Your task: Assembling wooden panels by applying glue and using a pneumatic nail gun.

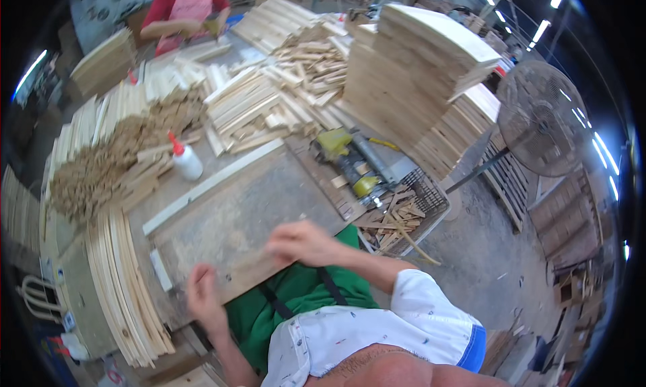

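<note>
Both my hands are over the near edge of a flat work board [229,209] with wood strips fixed along two sides. My left hand [204,298] is by the board's near left corner, its fingers loosely apart and slightly blurred, with nothing visible in them. To the right, my right hand [301,243] hovers above the near edge with fingers curled together. Whatever it may hold is hidden by blur. A long pale strip [212,184] lines the board's far side, and a short pale strip [161,270] lies on its left.
A white glue bottle [186,160] with a red tip stands beyond the board. Stacked wood strips [124,286] lie left. A yellow-green power tool [336,145] and a crate of offcuts [436,209] are right, near tall panel stacks [404,84] and a fan [542,121]. A person works opposite.
</note>
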Demonstrator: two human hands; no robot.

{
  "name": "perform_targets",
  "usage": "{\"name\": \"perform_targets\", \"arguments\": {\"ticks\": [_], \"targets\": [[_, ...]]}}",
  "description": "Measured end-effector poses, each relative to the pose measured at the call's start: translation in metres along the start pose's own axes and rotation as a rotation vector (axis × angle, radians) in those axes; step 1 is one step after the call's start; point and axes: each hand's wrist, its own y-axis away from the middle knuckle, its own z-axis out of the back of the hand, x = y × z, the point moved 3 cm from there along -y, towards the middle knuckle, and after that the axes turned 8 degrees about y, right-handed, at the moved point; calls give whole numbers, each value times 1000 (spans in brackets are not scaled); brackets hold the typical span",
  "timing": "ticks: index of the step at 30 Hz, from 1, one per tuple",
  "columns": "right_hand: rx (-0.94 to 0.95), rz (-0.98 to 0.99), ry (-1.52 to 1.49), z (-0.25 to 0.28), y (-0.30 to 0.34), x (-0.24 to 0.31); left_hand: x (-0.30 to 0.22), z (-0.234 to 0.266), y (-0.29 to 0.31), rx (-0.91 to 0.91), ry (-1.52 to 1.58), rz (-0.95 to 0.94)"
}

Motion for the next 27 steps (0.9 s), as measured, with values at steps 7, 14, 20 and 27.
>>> {"name": "perform_targets", "arguments": {"ticks": [7, 14, 20, 27], "targets": [[-1252, 478, 655, 202, 88, 106, -135, -274, -140, 630, -24, -554], [-1367, 405, 1248, 263, 62, 139, -213, -450, -240, 575, -181, -599], [-1359, 332, 1345, 261, 63, 139, -213, -458, -220, 624, -20, -421], [-1064, 758, 1256, 145, 12, 156, -222, -332, -257, 470, 740, -213]]}}
